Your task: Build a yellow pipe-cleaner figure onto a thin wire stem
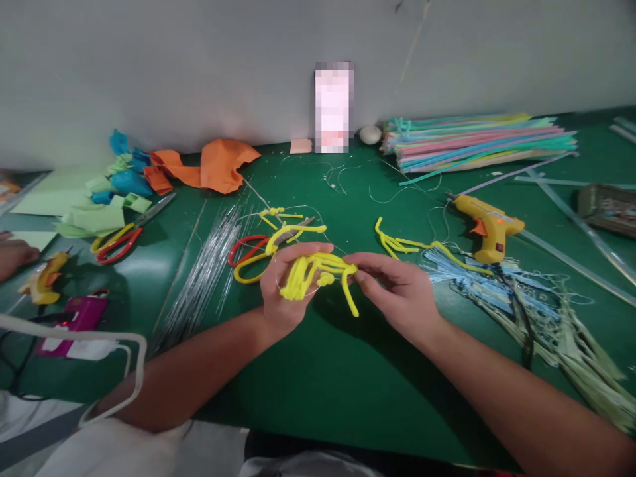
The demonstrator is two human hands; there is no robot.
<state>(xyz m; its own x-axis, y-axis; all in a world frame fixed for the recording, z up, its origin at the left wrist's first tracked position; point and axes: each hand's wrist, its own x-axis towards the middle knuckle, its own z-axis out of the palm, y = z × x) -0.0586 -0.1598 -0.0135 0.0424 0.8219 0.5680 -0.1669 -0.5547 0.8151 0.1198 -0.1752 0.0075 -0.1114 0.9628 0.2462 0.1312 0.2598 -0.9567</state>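
Note:
A bundle of bent yellow pipe cleaners (pixel 303 275) is held between my two hands above the green table. My left hand (pixel 283 298) wraps round its left side from below. On the right, my right hand (pixel 397 288) pinches the bundle's end, where one strand hangs down. Just behind my left hand lie scissors with red and yellow handles (pixel 247 252), partly covered by a yellow strand. More yellow pipe cleaner pieces (pixel 397 245) rest beyond my right hand, and a few small ones (pixel 278 213) lie behind the scissors.
A yellow glue gun (pixel 489 225) stands right, near blue and pale green tassels (pixel 501 298). Colourful pipe cleaners (pixel 477 146) are stacked at the back. Thin wires (pixel 209 265), second scissors (pixel 124 238) and orange paper (pixel 223 165) lie left. Another person's hand (pixel 17 257) is at far left.

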